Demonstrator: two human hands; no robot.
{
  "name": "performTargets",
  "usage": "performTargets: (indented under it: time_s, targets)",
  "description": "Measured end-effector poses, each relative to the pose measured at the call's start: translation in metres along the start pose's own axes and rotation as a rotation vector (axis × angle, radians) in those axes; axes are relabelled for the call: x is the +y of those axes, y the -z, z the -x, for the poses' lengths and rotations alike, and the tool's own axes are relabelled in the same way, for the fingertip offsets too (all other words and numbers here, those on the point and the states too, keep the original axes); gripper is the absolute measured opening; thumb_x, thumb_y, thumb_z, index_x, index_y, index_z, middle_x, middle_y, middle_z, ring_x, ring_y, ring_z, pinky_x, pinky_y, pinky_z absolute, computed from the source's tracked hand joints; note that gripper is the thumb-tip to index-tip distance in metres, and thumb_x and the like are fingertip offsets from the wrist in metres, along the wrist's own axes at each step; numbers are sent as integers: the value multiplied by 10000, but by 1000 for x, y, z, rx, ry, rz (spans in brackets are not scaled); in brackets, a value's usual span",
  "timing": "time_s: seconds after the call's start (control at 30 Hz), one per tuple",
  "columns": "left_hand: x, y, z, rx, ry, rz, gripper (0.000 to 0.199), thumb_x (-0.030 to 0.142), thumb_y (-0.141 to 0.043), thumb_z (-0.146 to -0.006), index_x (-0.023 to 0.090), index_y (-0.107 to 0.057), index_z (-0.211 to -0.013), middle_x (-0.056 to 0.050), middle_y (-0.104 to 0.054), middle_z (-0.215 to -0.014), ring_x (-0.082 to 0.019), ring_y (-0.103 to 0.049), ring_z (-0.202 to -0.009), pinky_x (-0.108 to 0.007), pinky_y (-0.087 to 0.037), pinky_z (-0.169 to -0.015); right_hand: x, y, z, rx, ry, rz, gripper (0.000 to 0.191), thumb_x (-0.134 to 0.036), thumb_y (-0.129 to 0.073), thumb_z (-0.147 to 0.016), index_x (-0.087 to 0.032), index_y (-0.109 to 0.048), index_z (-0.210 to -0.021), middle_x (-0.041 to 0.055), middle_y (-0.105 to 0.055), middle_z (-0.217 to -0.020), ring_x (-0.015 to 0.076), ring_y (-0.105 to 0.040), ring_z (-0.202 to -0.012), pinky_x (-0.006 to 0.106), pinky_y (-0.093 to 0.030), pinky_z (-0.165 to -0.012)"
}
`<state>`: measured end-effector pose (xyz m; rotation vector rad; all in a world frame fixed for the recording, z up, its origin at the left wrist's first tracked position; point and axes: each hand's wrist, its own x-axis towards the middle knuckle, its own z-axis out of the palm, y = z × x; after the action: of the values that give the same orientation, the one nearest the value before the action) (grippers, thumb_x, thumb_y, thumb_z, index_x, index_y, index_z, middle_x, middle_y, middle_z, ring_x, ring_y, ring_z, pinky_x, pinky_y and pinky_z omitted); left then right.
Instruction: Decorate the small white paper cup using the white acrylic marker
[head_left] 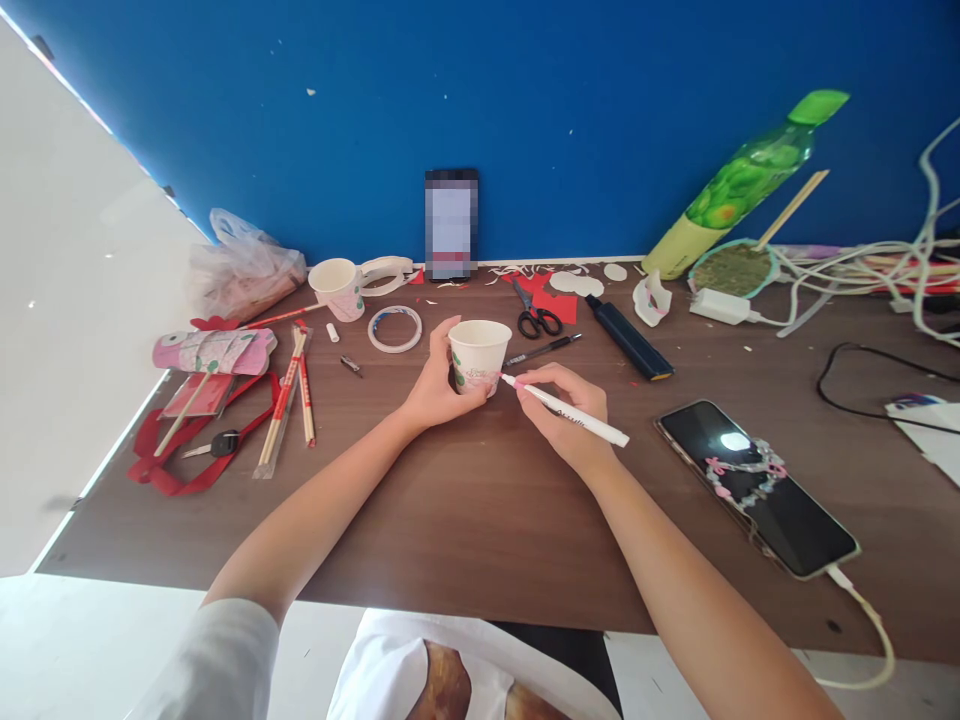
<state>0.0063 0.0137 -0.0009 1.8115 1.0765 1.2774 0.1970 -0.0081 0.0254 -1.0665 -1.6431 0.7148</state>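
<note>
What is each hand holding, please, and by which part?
Left hand: the paper cup, by its side wall. Right hand: the pink-tipped marker, by its front barrel.

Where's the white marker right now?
In the head view, the white marker is in the right hand, near the middle, its tip at or close to the paper cup in the left hand.

The paper cup [481,350] looks matt to me, the marker [581,416] smooth plastic, the tabletop [450,520] dull wood-grain, with a glossy, glass-faced phone [810,530] near its front edge, a crinkled plastic bag [241,262] at the far left corner and cloth ribbon [171,486] by the left edge.
</note>
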Motion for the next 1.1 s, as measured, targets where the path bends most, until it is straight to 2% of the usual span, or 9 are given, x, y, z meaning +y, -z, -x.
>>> performTargets:
  time_s: [0.17, 0.33, 0.53, 0.63, 0.73, 1.1]
  targets:
    - [-3, 1, 0, -30, -21, 0, 840, 295, -710, -710, 261, -174, -1356, -105, -499, -1223, -230, -548, -1088, -398, -453, -958, 3, 2, 1, 33, -22, -29, 4, -227, -671, -748, -229, -674, -748, 18, -693, -725, 193, -658, -699, 323, -534, -638]
    - [-1, 1, 1, -35, 25, 25, 743, 285, -701, -683, 263, -214, -1244, -75, -523, -1143, -203, -558, -1002, -360, -466, -879, 5, 3, 0, 64, -42, -68, 40, -267, -679, -756, -227, -685, -762, 29, -706, -745, 190, -651, -674, 321, -522, -602]
    - [5, -1, 2, -10, 112, 46, 698, 339, -765, -669, 262, -236, -1117, -46, -532, -1079, -198, -585, -968, -353, -475, -853, 1, 4, 0, 101, 39, -82, 32, -258, -676, -764, -232, -678, -746, 32, -702, -748, 205, -667, -731, 346, -533, -663]
    - [2, 0, 2, 0, 89, 43, 709, 331, -750, -681, 258, -240, -1168, -68, -508, -1153, -207, -575, -1021, -360, -468, -890, -1, 4, 0, 109, 61, -83, 31, -260, -679, -763, -235, -677, -744, 34, -695, -747, 214, -672, -757, 356, -542, -685]
    - [0, 1, 1, -9, 51, 29, 767, 326, -740, -687, 260, -222, -1249, -88, -488, -1213, -224, -554, -1081, -377, -452, -942, -2, 3, 0, 55, 89, -76, 9, -243, -675, -751, -241, -679, -743, 30, -687, -744, 211, -668, -767, 357, -549, -702]
    - [5, 1, 0, -5, -9, -22, 773, 339, -716, -710, 247, -220, -1296, -98, -507, -1206, -242, -543, -1102, -392, -444, -958, -5, 0, 0, -24, 164, -37, 107, -154, -657, -745, -251, -698, -763, 18, -677, -732, 190, -657, -742, 350, -546, -715]
